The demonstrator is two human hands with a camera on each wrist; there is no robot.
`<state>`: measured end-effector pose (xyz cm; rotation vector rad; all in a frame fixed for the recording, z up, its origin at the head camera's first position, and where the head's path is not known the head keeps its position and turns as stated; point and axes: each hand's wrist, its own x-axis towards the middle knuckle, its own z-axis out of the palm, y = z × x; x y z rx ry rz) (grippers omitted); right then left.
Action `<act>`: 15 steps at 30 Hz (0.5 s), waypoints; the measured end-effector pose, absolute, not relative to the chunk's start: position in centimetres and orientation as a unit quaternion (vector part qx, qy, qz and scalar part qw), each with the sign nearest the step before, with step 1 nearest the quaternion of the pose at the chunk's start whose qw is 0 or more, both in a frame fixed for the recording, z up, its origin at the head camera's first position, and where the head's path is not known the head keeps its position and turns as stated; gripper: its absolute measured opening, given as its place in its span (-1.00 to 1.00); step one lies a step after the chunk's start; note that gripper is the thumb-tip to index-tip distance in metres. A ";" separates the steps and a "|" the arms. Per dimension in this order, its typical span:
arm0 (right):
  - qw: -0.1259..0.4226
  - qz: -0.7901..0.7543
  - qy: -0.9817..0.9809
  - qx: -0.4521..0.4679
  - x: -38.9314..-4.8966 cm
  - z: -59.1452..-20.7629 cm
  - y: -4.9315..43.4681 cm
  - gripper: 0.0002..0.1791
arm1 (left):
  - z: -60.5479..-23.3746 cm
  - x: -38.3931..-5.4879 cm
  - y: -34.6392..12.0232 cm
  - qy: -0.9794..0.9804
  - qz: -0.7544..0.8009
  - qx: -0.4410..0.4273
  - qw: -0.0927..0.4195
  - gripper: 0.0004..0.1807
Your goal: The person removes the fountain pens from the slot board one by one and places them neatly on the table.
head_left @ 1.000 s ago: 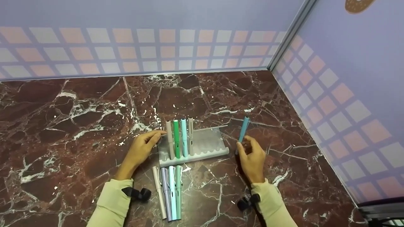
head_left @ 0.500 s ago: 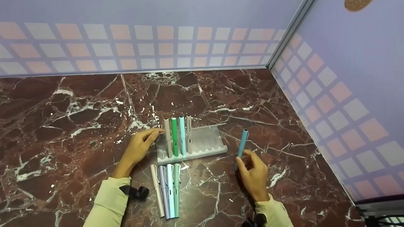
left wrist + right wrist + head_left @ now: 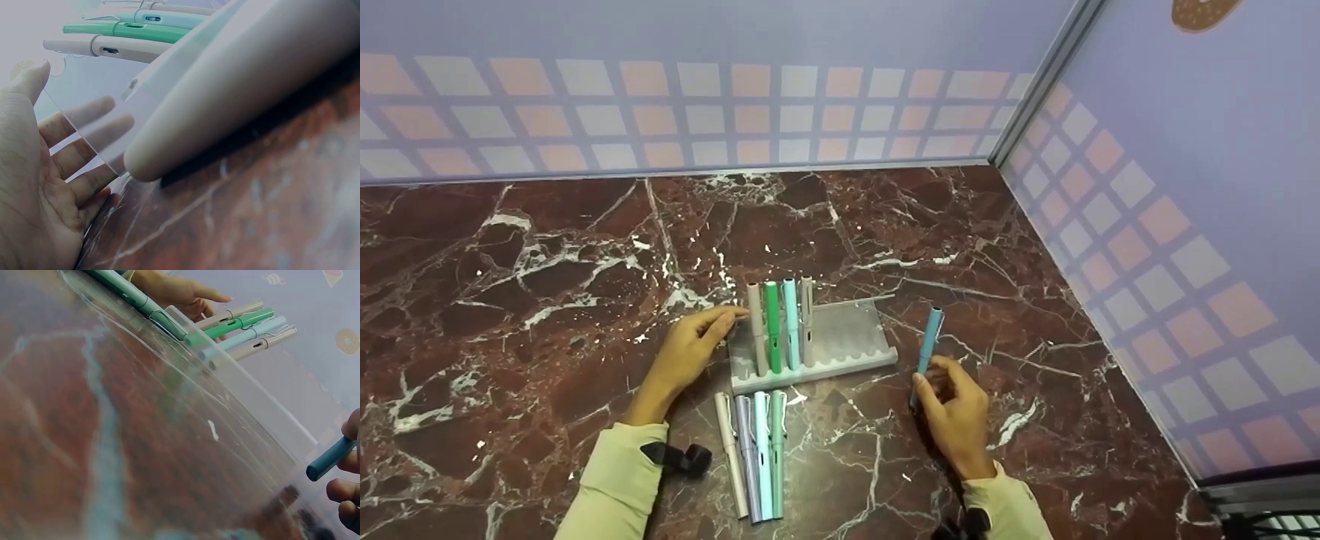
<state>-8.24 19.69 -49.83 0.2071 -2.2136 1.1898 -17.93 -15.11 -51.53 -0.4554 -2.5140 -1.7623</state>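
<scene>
A clear pen stand with a notched front lip bears several pens in its left part: a beige pen, a green pen, a light blue pen and a greyish-beige pen. At the stand's left edge, my left hand holds the clear panel, with fingers showing through it and the thumb at its edge. My right hand pinches a blue pen near its lower end. That pen is tilted upright, right of the stand and apart from it.
In front of the stand lie a cream pen, a purple pen, a pale blue pen and a sage green pen, side by side on the marbled table. Checked panels border the back and right.
My right hand has moved toward the table's near side with the blue pen, then slightly left. The left hand stays at the stand's edge, and the other pens keep their places.
</scene>
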 end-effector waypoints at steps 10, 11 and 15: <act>0.272 0.470 -0.834 0.100 -8.0 -49.8 16.7 -0.76 | -51.7 -18.0 -15.2 -0.808 -0.569 -0.149 0.015 -0.70; 0.274 0.468 -0.833 0.108 -8.0 -49.8 16.2 -0.76 | -51.7 -18.0 -15.2 -0.808 -0.570 -0.148 0.015 -0.71; 0.274 0.483 -0.818 0.152 -8.0 -49.9 14.4 -0.73 | -51.6 -18.0 -15.1 -0.804 -0.576 -0.147 0.015 -0.71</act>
